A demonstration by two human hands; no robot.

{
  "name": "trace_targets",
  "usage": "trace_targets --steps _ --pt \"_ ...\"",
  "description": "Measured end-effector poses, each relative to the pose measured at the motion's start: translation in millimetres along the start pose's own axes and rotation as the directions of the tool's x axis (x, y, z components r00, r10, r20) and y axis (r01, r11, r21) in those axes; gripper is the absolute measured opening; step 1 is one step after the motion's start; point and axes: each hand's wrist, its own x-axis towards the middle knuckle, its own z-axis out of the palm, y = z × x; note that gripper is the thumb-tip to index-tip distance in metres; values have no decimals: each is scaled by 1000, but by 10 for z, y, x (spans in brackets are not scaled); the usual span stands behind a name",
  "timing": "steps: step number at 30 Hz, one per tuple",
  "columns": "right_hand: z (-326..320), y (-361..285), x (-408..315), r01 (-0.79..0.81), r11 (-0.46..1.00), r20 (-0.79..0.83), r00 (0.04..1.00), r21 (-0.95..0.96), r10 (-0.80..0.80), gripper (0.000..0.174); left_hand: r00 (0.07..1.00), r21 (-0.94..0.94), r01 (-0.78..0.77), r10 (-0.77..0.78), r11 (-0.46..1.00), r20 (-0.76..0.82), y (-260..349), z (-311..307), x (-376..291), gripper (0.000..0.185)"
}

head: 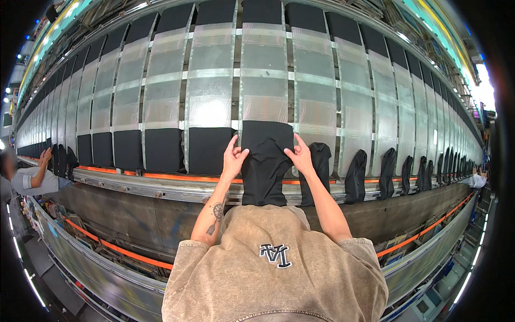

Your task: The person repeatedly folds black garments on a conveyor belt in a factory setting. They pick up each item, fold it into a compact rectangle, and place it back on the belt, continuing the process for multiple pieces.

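A piece of black fabric (267, 135) lies over the near end of a long flat pallet (264, 86) straight in front of me. Its upper part is flat, while the lower part is creased and hangs over the rail towards my body. My left hand (234, 159) is at the fabric's left edge, thumb on the cloth and index finger stretched out beside it. At the opposite edge, my right hand (300, 155) rests its thumb on the cloth, index finger pointing away from me. Both hands have thumb and index finger apart; the other fingers are curled and partly hidden.
Flat black pieces (211, 151) cover neighbouring pallets to the left. Loosely bunched black pieces (318, 161) hang over pallets to the right. A metal rail (161, 189) with an orange strip (161, 176) runs along the near side. Another person (38, 177) works at far left.
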Motion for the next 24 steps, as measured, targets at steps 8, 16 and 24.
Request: trace_targets --steps 8,16,24 --pt "-29 53 -83 157 939 24 985 307 -173 63 991 319 21 24 947 -135 -8 60 -279 24" --pt "-183 164 -136 -61 997 -44 997 54 63 28 997 219 10 8 976 -82 64 -15 -393 41" --pt "-167 310 -212 71 997 -9 997 -3 -71 36 1000 252 -6 8 968 -6 22 -101 -487 50"
